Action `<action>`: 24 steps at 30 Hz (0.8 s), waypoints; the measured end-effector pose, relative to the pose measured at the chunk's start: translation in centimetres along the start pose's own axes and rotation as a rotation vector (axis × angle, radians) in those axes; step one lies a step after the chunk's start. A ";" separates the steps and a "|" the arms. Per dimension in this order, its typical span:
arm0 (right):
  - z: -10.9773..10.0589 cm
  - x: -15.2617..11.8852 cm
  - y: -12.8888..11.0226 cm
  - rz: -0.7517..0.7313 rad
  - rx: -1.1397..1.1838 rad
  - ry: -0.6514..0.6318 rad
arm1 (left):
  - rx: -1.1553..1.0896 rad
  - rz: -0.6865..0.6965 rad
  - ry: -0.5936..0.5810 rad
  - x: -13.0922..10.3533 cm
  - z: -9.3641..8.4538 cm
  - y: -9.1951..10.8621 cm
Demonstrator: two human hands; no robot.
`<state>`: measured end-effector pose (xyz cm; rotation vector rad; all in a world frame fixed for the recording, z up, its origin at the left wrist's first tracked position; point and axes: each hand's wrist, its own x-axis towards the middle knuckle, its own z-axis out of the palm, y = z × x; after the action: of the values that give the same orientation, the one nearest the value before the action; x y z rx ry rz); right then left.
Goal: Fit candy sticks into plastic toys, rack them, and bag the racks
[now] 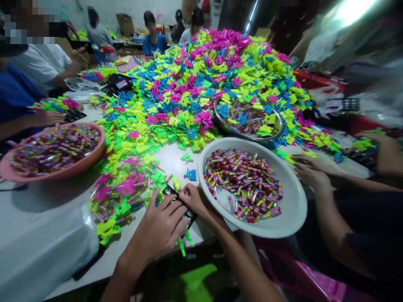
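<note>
At the table's front edge, a black tray with holes (189,212) lies under both hands. My left hand (162,224) rests across its left part with fingers spread. My right hand (192,198) is at the tray's upper right side, its fingers pinched around something too small to make out, beside a yellow plastic piece (176,183). Green pieces (181,246) stick out below the tray. A blue comb-shaped piece (190,174) and a green one (187,157) lie just beyond. The white basin (299,201) of small wrapped tubes stands right of my right hand.
A large heap of coloured plastic pieces (176,105) covers the table (37,209). A metal bowl (279,130), a pink basin (101,140) and plastic bags (63,247) stand around. Other people's hands (315,174) work at right and left.
</note>
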<state>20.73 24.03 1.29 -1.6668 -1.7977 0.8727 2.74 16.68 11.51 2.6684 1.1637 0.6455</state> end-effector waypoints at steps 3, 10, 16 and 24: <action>-1.5 -4.7 0.7 -0.035 0.134 -0.056 | 0.032 0.060 0.024 -1.7 0.2 -0.3; -3.3 -12.9 0.6 -0.107 0.322 -0.199 | -0.026 0.015 0.052 -4.0 -0.7 -1.2; -0.4 -14.1 0.8 -0.205 0.275 -0.146 | -0.041 -0.058 0.067 -4.0 0.1 -1.2; 0.5 -14.5 0.6 -0.252 0.073 -0.095 | -0.259 -0.192 0.478 -9.8 -2.9 1.7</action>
<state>22.15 9.62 1.12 -1.3376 -1.9624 0.9050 -3.38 8.27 11.44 2.2142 1.3124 1.3428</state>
